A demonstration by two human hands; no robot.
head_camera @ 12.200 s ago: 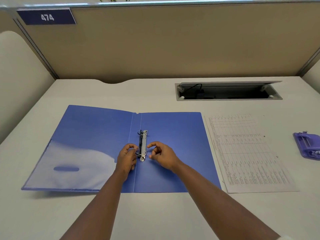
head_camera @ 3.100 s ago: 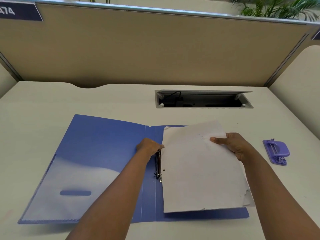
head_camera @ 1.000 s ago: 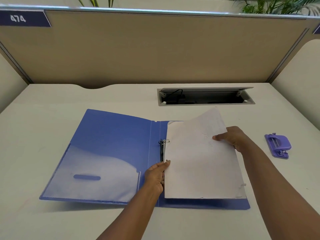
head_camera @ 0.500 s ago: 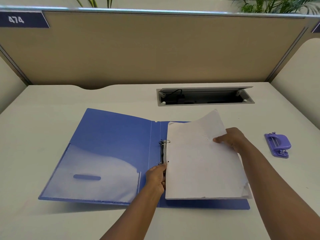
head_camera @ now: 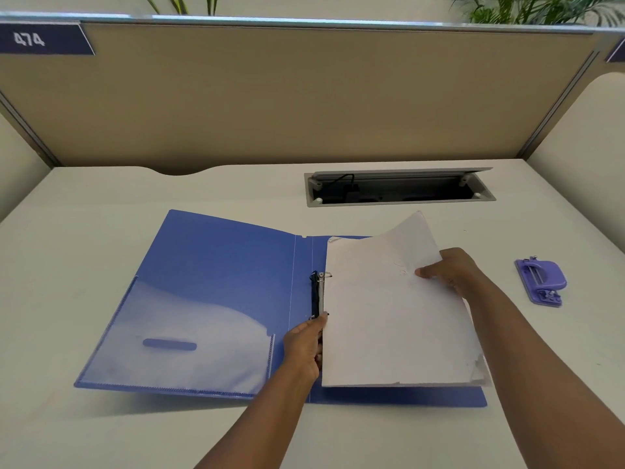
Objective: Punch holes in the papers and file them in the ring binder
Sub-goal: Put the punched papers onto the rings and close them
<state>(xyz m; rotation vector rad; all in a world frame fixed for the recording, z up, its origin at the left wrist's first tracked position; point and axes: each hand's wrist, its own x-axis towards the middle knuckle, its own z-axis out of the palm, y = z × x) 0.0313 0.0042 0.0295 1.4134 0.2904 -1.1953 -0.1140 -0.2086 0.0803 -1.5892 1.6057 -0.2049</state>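
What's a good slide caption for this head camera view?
Both hands fit punched papers onto the ring clip of an open blue binder; hole punch waits aside.

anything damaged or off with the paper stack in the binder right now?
Yes. The papers have a torn, ragged near right corner, around, and a nicked near edge. Their far right corner is lifted and curled by the right hand. The binder and hole punch look fine.

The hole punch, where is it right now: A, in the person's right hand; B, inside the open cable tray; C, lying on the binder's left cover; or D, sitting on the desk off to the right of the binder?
D: the purple hole punch sits alone on the desk, right of the blue binder, with neither hand touching it.
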